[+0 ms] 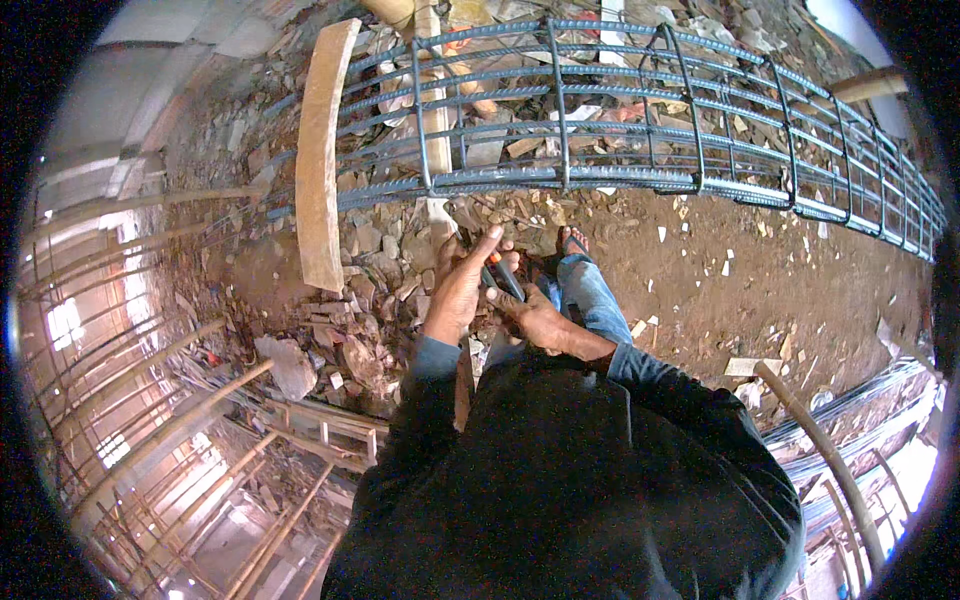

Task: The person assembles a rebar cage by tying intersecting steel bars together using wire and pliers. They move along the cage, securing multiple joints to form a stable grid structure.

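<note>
In front of my body, a hand tool with black handles and an orange part [506, 282] is held between my two hands. My left hand [462, 290] closes round its upper end, thumb pointing up. Lower down, my right hand [545, 322] grips a black handle. Fingers hide the tool's head, so its exact kind is unclear. Just beyond my hands lies a long rebar cage [560, 178], its parallel ribbed bars tied with square stirrups. My hands are nearest its lower bars, near the cage's left end.
A wooden plank [322, 150] stands across the cage's left end. Rubble and broken tile [370, 365] cover the ground at left. My bare foot [573, 241] is on the dirt. Bamboo poles [200, 430] stand at left, and another pole [825, 460] leans at lower right beside bundled bars.
</note>
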`<state>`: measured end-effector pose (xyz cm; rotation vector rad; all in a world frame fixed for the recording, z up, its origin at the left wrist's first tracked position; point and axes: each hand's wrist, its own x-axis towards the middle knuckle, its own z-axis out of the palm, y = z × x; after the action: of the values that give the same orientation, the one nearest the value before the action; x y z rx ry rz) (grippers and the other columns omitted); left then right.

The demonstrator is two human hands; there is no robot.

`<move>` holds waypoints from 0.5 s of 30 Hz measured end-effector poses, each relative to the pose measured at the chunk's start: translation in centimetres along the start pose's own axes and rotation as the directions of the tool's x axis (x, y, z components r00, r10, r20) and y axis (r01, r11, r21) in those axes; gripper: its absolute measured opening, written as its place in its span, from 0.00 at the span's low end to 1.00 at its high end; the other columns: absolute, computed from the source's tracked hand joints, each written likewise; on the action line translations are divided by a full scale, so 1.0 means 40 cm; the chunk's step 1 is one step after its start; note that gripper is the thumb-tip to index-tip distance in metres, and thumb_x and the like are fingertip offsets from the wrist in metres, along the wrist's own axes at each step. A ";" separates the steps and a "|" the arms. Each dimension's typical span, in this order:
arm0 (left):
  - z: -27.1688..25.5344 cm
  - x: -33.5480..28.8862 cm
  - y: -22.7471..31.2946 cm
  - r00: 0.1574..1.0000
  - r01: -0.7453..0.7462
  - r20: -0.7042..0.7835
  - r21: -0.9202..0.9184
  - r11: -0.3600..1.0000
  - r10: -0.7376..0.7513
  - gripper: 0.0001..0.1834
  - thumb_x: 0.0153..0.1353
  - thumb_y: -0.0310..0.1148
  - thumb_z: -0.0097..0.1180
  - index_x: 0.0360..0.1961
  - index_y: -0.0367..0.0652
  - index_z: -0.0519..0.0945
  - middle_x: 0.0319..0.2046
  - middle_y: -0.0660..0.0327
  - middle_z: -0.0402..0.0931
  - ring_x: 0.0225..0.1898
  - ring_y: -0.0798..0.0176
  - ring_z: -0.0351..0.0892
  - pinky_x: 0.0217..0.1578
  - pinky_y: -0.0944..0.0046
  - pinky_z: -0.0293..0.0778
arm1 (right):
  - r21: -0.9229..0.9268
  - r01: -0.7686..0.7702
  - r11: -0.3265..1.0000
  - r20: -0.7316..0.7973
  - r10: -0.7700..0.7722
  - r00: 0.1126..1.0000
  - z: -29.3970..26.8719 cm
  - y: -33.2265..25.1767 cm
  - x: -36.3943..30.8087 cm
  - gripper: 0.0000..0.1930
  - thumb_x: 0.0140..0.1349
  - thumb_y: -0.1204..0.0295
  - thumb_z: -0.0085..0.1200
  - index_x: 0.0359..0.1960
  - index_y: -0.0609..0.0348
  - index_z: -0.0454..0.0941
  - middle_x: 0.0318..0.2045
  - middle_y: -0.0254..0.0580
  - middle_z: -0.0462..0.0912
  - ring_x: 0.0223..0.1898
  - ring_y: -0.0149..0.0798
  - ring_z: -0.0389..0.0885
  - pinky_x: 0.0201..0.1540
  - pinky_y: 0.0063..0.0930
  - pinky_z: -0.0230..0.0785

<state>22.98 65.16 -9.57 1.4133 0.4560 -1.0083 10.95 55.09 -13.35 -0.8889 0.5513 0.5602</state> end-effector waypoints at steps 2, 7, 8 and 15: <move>-0.017 -0.007 0.012 0.992 -0.070 0.095 -0.168 0.983 0.087 0.19 0.66 0.43 0.67 0.49 0.43 0.79 0.39 0.56 0.86 0.36 0.58 0.88 0.33 0.60 0.85 | 0.522 -0.365 0.771 0.482 0.086 0.872 -0.006 0.000 -0.003 0.18 0.72 0.49 0.56 0.38 0.49 0.71 0.20 0.18 0.59 0.20 0.20 0.57 0.19 0.16 0.49; 0.040 0.000 -0.003 0.982 -0.185 0.033 -0.067 0.980 0.188 0.18 0.68 0.45 0.64 0.47 0.42 0.80 0.34 0.59 0.85 0.30 0.62 0.87 0.26 0.62 0.83 | 0.476 -0.527 0.704 0.675 0.091 0.732 -0.092 -0.022 -0.012 0.21 0.73 0.44 0.53 0.37 0.49 0.74 0.20 0.20 0.61 0.18 0.17 0.56 0.17 0.13 0.49; 0.057 0.000 -0.013 0.971 -0.238 0.017 -0.084 0.968 0.240 0.19 0.68 0.48 0.63 0.46 0.43 0.81 0.32 0.62 0.84 0.28 0.63 0.86 0.23 0.62 0.81 | 0.455 -0.520 0.723 0.699 0.071 0.711 -0.105 -0.024 -0.018 0.21 0.73 0.44 0.53 0.38 0.49 0.75 0.20 0.20 0.62 0.18 0.17 0.56 0.17 0.13 0.48; 0.110 -0.012 -0.094 0.860 -0.499 -0.045 0.130 0.857 0.508 0.15 0.72 0.41 0.59 0.50 0.40 0.77 0.38 0.59 0.85 0.35 0.63 0.85 0.32 0.66 0.82 | 0.112 -0.171 0.979 0.132 0.156 0.979 -0.110 -0.040 -0.140 0.19 0.74 0.49 0.53 0.40 0.52 0.73 0.22 0.28 0.70 0.17 0.25 0.63 0.19 0.23 0.56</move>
<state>18.45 61.70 -10.73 1.5702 0.0666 -0.5568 6.99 49.37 -11.08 -0.6909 0.5438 0.7179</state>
